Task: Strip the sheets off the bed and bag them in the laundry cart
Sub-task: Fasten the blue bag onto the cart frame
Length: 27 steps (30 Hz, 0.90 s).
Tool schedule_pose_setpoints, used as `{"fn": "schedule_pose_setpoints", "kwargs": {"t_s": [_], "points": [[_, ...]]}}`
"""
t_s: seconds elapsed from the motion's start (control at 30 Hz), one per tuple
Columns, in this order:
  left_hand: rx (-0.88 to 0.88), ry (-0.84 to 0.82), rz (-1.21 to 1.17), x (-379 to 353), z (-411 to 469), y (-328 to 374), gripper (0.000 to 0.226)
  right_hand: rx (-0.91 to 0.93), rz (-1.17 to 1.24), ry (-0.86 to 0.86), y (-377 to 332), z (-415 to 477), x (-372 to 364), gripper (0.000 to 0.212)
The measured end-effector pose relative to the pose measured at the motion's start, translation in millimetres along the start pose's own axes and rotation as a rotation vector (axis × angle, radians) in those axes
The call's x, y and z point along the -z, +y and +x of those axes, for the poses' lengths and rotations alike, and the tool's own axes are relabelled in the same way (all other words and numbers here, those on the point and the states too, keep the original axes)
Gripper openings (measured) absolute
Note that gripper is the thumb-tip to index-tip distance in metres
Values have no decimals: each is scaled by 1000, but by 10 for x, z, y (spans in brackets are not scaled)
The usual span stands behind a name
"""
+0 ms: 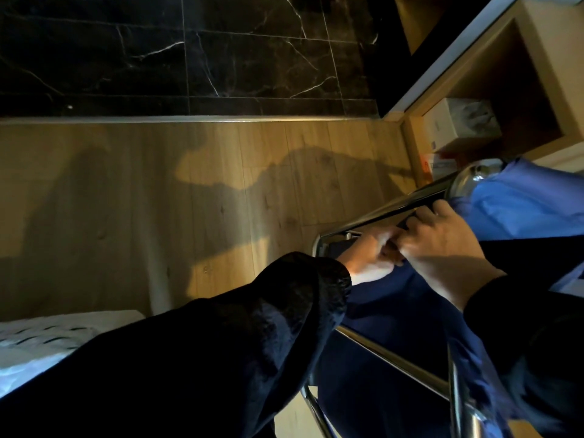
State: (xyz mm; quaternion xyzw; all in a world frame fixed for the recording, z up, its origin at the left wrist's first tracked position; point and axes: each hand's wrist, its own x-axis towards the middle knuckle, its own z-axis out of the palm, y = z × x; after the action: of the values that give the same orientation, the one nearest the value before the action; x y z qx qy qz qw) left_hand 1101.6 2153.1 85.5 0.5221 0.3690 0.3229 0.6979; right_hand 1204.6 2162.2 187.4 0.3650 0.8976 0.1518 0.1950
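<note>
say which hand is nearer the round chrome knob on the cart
Right. The right hand sits just below the chrome knob; the left hand is farther down the rail.

Left hand (369, 259) against right hand (442, 238), curled

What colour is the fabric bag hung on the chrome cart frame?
The bag is blue, bright where lit, navy in shadow; the head view shows it.

Laundry cart (388, 210) on wooden floor (158, 216)
</note>
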Motion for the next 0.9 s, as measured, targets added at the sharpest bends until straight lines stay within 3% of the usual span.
{"fn": "schedule_pose_setpoints", "kwargs": {"t_s": [0.3, 0.43, 0.5, 0.57, 0.7, 0.77, 0.9], "points": [[3, -3, -52, 14, 22, -71, 34, 48, 55, 37, -12, 43, 14, 37], [100, 180, 73, 55, 93, -84, 25, 57, 102, 47, 4, 56, 50, 37], [7, 192, 133, 32, 73, -104, 24, 51, 106, 65, -2, 66, 50, 26], [28, 135, 96, -9, 17, -84, 23, 59, 94, 115, -3, 58, 36, 12], [-83, 300, 302, 8, 31, -61, 29, 66, 111, 218, 22, 28, -23, 29], [-96, 373, 425, -22, -13, -46, 28, 60, 86, 224, 9, 27, 10, 23], [-154, 252, 305, -92, -128, -15, 25, 44, 59, 140, -23, 29, 104, 15]]}}
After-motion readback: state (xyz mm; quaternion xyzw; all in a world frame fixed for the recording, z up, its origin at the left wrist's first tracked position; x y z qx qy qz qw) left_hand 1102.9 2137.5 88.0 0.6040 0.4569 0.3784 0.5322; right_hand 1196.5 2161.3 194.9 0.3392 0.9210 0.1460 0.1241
